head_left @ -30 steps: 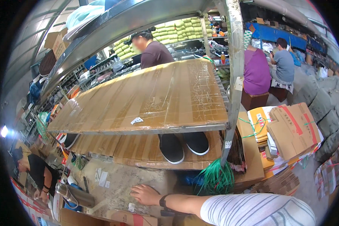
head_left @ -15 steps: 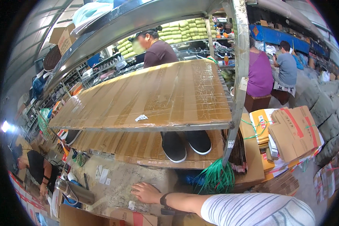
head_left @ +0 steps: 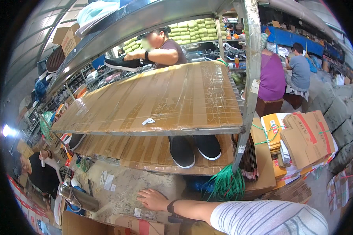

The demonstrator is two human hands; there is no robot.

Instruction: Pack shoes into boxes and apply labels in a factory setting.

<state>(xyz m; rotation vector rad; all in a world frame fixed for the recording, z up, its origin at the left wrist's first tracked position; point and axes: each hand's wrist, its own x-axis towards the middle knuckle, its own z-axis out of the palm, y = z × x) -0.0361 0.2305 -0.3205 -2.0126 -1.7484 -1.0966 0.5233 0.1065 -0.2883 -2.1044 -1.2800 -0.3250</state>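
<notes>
My right hand (head_left: 152, 199) rests on the worn work table (head_left: 135, 182), fingers stretched out and spread, holding nothing. A dark band circles its wrist. My left hand does not appear. Beyond my right hand, a pair of black slip-on shoes (head_left: 181, 152) with white soles stands on the lower shelf (head_left: 143, 156), which is padded with taped cardboard. Another dark shoe (head_left: 77, 141) is at that shelf's left end. Across the rack, a person (head_left: 170, 51) holds a black shoe (head_left: 122, 64) with a white sole above the upper shelf (head_left: 145, 103).
A steel flask (head_left: 79, 199) stands left of my hand, near an open carton (head_left: 80, 224). Green straps (head_left: 226, 184) hang by the rack post (head_left: 247, 105). Flattened cartons (head_left: 306, 135) are stacked at right. Another person (head_left: 43, 170) is at far left; two sit at back right.
The person across the rack has raised a black shoe into view. At far left, the other person has lifted a hand. My right hand stays in place on the table.
</notes>
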